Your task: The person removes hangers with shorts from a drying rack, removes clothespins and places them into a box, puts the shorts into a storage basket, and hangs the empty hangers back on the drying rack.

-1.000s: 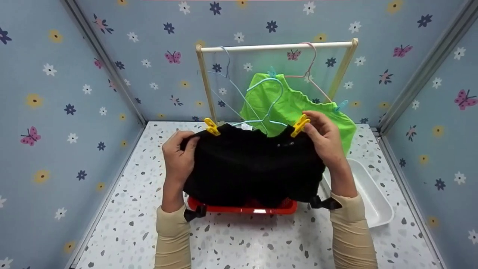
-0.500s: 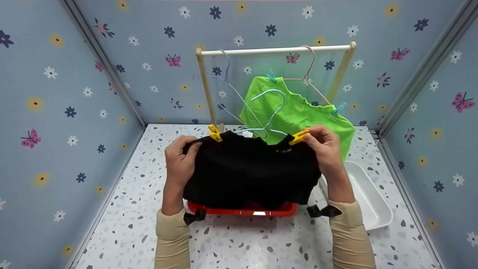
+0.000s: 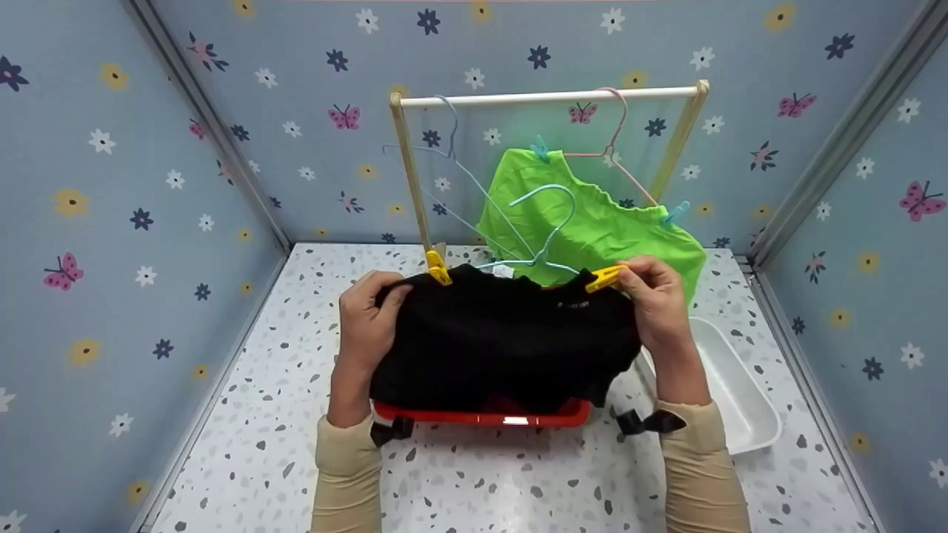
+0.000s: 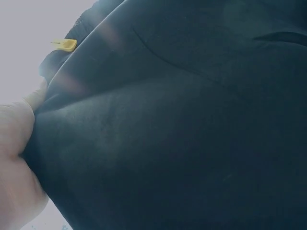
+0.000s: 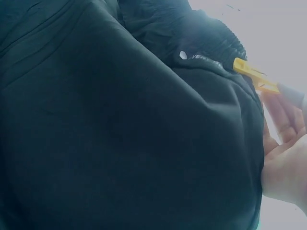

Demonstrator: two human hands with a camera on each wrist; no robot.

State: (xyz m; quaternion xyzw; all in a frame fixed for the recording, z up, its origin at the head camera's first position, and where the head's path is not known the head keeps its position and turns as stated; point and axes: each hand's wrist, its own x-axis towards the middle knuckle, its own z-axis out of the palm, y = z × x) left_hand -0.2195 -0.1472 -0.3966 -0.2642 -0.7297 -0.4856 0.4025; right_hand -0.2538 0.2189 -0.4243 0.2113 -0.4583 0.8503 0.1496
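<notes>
Black shorts (image 3: 503, 340) with a gathered waistband hang spread between both hands, in front of a light blue hanger (image 3: 543, 255). Two yellow clothespins sit on the waistband: the left clothespin (image 3: 438, 268) stands upright and the right clothespin (image 3: 606, 278) lies nearly level. My left hand (image 3: 370, 314) grips the shorts' upper left corner, thumb in front. My right hand (image 3: 658, 303) pinches the outer end of the right clothespin, whose other end is on the waistband. In the right wrist view, the same clothespin (image 5: 256, 76) bites the gathered edge beside a white print.
Behind stands a rack with a white rod (image 3: 548, 97), bearing an empty blue hanger (image 3: 453, 141) and a pink hanger (image 3: 611, 141) with a green garment (image 3: 585, 215) clipped on. A red basket (image 3: 511, 420) lies under the shorts; a white tray (image 3: 740, 392) stands right.
The right clothespin has swung from steep to nearly level in my right hand. Both hands, the shorts and the light blue hanger have shifted slightly down and to the right.
</notes>
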